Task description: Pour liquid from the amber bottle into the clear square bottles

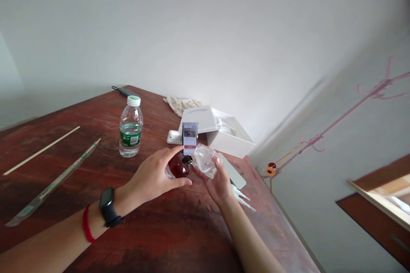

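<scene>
My left hand is wrapped round a brown bottle with a black neck and a partly visible white label. The bottle is tilted, its neck pointing right. In my right hand is a clear plastic cup, held between thumb and fingers. The cup's near side meets the bottle's mouth, though I cannot tell whether they touch. Whether any liquid is in the cup does not show. Just behind the bottle, a phone stands upright with its screen lit.
On the reddish-brown table, a water bottle stands left. Chopsticks in a wrapper and a bare stick lie further left. Behind are a white box, a white case and a cloth. A pink coat rack leans across the right.
</scene>
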Demonstrator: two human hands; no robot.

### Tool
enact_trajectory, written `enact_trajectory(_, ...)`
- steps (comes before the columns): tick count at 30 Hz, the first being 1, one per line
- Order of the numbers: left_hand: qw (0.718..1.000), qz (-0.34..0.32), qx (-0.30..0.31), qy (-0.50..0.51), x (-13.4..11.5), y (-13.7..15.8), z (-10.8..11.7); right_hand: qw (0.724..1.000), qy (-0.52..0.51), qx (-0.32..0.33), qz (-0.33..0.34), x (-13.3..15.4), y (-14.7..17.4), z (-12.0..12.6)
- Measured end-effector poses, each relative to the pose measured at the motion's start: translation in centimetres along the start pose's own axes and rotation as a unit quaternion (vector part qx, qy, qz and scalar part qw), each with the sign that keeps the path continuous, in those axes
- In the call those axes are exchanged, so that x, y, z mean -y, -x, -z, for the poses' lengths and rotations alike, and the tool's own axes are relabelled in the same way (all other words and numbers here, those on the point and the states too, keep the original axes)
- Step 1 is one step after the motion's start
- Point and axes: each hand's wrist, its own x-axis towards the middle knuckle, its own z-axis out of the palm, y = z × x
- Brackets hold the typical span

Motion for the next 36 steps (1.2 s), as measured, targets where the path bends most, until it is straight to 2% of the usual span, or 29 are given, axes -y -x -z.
enact_trajectory(9, 0.999, 0.032, 0.005, 0.028, -0.6, 0.2, -0.1, 0.996, 0.026, 0.078, 0.017, 0.0, -0.7, 1.0)
enact_trajectory(15, 0.999, 0.039, 0.005, 0.034, -0.7, 0.2, -0.1, 0.995, 0.056, 0.065, 0.047, 0.3, -0.6, 0.8)
enact_trajectory(30, 0.998, 0.026, -0.005, 0.062, -0.7, 0.4, -0.5, 0.987, 0.109, 0.087, 0.081, 1.1, -0.7, 1.2)
enact_trajectory(36, 0.998, 0.022, -0.007, 0.064, -0.8, 0.4, -0.5, 0.988, 0.107, 0.091, 0.064, 1.2, -0.9, 1.6)
